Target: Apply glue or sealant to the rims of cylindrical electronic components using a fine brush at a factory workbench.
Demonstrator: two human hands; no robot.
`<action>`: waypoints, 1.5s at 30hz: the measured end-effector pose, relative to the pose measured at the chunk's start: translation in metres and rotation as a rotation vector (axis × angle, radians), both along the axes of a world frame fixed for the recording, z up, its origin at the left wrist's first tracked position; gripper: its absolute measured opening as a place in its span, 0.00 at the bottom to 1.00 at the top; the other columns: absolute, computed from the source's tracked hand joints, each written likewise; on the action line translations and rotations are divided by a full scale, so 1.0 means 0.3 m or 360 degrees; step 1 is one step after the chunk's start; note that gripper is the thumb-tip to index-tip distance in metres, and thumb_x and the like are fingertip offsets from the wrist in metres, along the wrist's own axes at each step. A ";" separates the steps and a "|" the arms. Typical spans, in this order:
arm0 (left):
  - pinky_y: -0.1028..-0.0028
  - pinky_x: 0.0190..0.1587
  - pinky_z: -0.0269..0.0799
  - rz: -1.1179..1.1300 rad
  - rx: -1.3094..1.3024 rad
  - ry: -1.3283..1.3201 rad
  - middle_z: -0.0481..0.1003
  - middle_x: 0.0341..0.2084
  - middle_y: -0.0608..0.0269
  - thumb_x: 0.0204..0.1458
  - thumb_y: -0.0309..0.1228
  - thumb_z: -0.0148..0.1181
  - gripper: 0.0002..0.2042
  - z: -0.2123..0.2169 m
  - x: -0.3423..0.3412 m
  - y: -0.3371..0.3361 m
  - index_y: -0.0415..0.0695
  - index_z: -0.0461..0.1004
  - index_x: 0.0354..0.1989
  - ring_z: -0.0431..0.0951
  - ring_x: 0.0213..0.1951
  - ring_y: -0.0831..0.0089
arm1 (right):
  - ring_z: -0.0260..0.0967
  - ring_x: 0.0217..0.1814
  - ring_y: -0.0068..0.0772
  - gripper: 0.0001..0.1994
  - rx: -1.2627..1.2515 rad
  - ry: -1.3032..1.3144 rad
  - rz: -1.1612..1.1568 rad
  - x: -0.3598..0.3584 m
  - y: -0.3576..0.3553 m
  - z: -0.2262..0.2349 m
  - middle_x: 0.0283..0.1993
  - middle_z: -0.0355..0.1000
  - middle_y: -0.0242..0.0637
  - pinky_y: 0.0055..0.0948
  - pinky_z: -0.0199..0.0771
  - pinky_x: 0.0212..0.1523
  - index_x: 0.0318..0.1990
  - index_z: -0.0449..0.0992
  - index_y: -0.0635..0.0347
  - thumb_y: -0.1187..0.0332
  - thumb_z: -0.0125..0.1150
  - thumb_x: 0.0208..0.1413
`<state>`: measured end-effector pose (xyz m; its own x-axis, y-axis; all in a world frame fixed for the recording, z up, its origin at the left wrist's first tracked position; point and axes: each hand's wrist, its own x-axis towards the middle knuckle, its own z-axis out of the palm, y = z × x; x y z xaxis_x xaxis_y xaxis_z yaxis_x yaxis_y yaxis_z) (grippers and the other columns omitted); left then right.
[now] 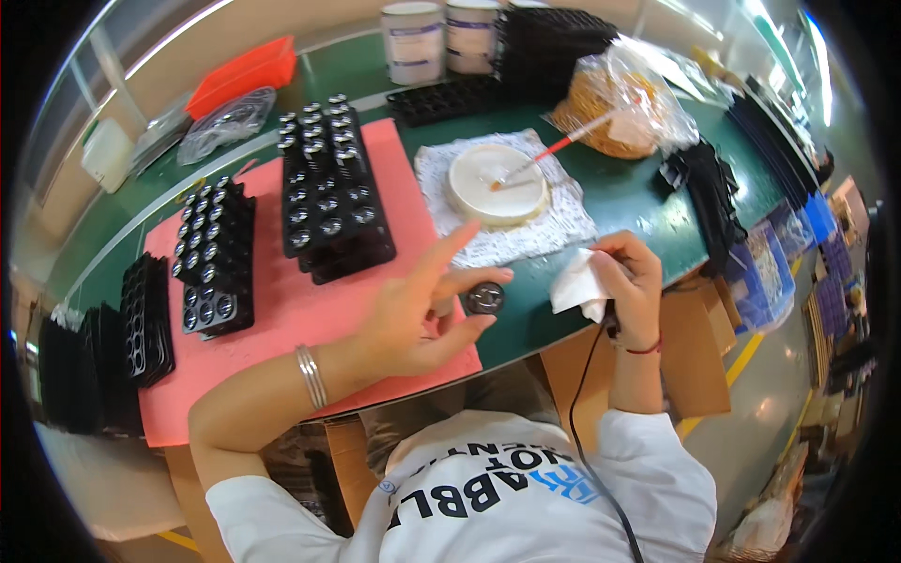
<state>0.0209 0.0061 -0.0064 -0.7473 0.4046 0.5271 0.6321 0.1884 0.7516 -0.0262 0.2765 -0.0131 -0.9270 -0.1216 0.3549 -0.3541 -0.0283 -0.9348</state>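
Observation:
My left hand (413,314) reaches over the front of the table with its index finger stretched out. Between its thumb and another finger sits a small dark, round, glossy part (485,298), apparently held by its edge. White tissue (584,284) is pinched in my right hand (633,281), to the right of that part. Just beyond my hands, a round white dish (474,183) rests on a crumpled, patterned white cloth (434,169). A brush with a red-and-white handle (561,144) lies across the dish, its tip inside.
Black trays of shiny round parts (333,183) (218,253) stand on a pink mat (272,361) at left, beside an emptier-looking black tray (145,319). White cans (413,47), a plastic bag with orange-brown contents (619,103) and a red bin (244,75) stand farther back. A black cable (580,403) hangs near my right hand.

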 end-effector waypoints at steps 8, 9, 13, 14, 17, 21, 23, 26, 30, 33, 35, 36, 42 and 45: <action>0.86 0.22 0.59 0.0040 -0.0079 -0.0176 0.76 0.43 0.64 0.45 0.20 0.55 0.39 0.051 0.011 0.008 0.45 0.39 0.65 0.61 0.15 0.87 | 0.68 0.30 0.24 0.06 0.0869 0.0468 -0.0351 -0.316 0.224 0.063 0.30 0.71 0.35 0.21 0.67 0.31 0.37 0.72 0.63 0.73 0.54 0.52; 0.86 0.22 0.60 0.0041 -0.0103 -0.0193 0.76 0.42 0.64 0.45 0.22 0.56 0.39 0.052 0.007 0.011 0.45 0.40 0.64 0.62 0.15 0.86 | 0.70 0.29 0.30 0.07 0.1242 0.0669 -0.0526 -0.340 0.239 0.073 0.30 0.71 0.38 0.25 0.68 0.31 0.37 0.72 0.61 0.72 0.56 0.50; 0.81 0.22 0.65 0.0127 -0.0123 -0.0155 0.76 0.40 0.63 0.44 0.26 0.57 0.38 0.037 0.016 0.001 0.45 0.43 0.64 0.66 0.16 0.80 | 0.65 0.44 0.47 0.12 0.1949 0.1329 -0.0981 -0.325 0.187 0.121 0.38 0.70 0.40 0.38 0.64 0.44 0.37 0.71 0.57 0.70 0.58 0.43; 0.81 0.22 0.65 0.0117 -0.0139 -0.0112 0.77 0.40 0.63 0.44 0.26 0.57 0.38 0.035 0.015 -0.001 0.45 0.43 0.64 0.67 0.16 0.80 | 0.65 0.44 0.47 0.11 0.1828 0.1374 -0.0880 -0.333 0.172 0.123 0.38 0.70 0.40 0.38 0.64 0.44 0.36 0.71 0.57 0.71 0.59 0.42; 0.77 0.22 0.68 0.0170 -0.0160 0.0035 0.77 0.38 0.61 0.42 0.28 0.58 0.36 0.031 0.007 -0.006 0.47 0.48 0.62 0.70 0.17 0.74 | 0.66 0.42 0.45 0.07 0.1617 0.1437 -0.0762 -0.332 0.097 0.143 0.37 0.70 0.40 0.36 0.65 0.43 0.33 0.73 0.59 0.73 0.59 0.42; 0.75 0.24 0.69 0.0327 -0.0222 0.0195 0.77 0.36 0.64 0.40 0.28 0.60 0.35 0.067 0.020 -0.010 0.48 0.53 0.59 0.71 0.20 0.72 | 0.69 0.34 0.41 0.03 0.1365 0.1393 -0.0490 -0.339 -0.034 0.194 0.29 0.71 0.38 0.34 0.66 0.38 0.29 0.73 0.60 0.74 0.59 0.45; 0.75 0.25 0.69 0.0452 -0.0189 0.0269 0.77 0.35 0.66 0.39 0.27 0.60 0.34 0.104 0.032 -0.003 0.48 0.54 0.59 0.71 0.21 0.72 | 0.69 0.30 0.41 0.01 0.1190 0.1172 -0.0357 -0.368 -0.062 0.204 0.26 0.71 0.39 0.34 0.67 0.33 0.27 0.73 0.60 0.74 0.58 0.45; 0.81 0.28 0.67 0.0684 -0.0015 0.0250 0.74 0.40 0.65 0.38 0.24 0.62 0.28 0.196 0.106 -0.043 0.45 0.63 0.53 0.70 0.23 0.79 | 0.70 0.31 0.42 0.02 0.1089 0.1207 -0.0364 -0.424 -0.081 0.210 0.27 0.72 0.41 0.31 0.68 0.33 0.28 0.74 0.62 0.74 0.58 0.47; 0.79 0.36 0.68 0.1244 -0.0057 0.0565 0.64 0.50 0.58 0.37 0.24 0.62 0.15 0.240 0.194 -0.200 0.42 0.75 0.37 0.72 0.34 0.74 | 0.71 0.32 0.35 0.03 0.0904 0.1074 -0.0281 -0.476 -0.059 0.165 0.28 0.72 0.40 0.27 0.68 0.35 0.31 0.74 0.63 0.73 0.57 0.50; 0.86 0.30 0.61 0.1478 0.0465 0.0281 0.74 0.38 0.63 0.47 0.20 0.55 0.28 0.243 0.259 -0.329 0.40 0.54 0.57 0.67 0.29 0.87 | 0.70 0.34 0.33 0.04 0.0878 0.0960 -0.0181 -0.469 -0.025 0.143 0.30 0.72 0.40 0.25 0.67 0.36 0.32 0.74 0.65 0.75 0.56 0.51; 0.77 0.52 0.63 0.1629 0.0582 0.0284 0.72 0.42 0.57 0.51 0.19 0.48 0.21 0.216 0.292 -0.434 0.37 0.58 0.56 0.70 0.47 0.76 | 0.69 0.32 0.25 0.04 0.0760 0.0887 -0.0121 -0.462 -0.022 0.134 0.30 0.71 0.36 0.20 0.66 0.35 0.33 0.73 0.66 0.75 0.55 0.53; 0.76 0.52 0.63 0.1685 0.0603 0.0263 0.72 0.43 0.56 0.51 0.19 0.48 0.21 0.195 0.306 -0.479 0.37 0.58 0.56 0.70 0.47 0.75 | 0.68 0.32 0.21 0.04 0.0708 0.0819 -0.0107 -0.451 -0.024 0.140 0.30 0.71 0.34 0.19 0.66 0.35 0.34 0.73 0.66 0.74 0.54 0.54; 0.85 0.37 0.64 0.1924 0.0565 0.0056 0.74 0.33 0.62 0.48 0.19 0.55 0.24 0.104 0.306 -0.601 0.38 0.59 0.55 0.70 0.33 0.83 | 0.66 0.31 0.19 0.04 0.0601 0.0817 -0.0027 -0.406 -0.046 0.163 0.28 0.70 0.32 0.17 0.65 0.36 0.34 0.73 0.67 0.75 0.54 0.54; 0.84 0.37 0.65 0.1864 0.0508 0.0081 0.74 0.33 0.63 0.47 0.19 0.57 0.24 0.073 0.276 -0.618 0.37 0.59 0.54 0.70 0.33 0.83 | 0.67 0.31 0.20 0.04 0.0703 0.0894 -0.0056 -0.399 -0.042 0.160 0.28 0.70 0.32 0.19 0.66 0.36 0.33 0.73 0.67 0.75 0.54 0.53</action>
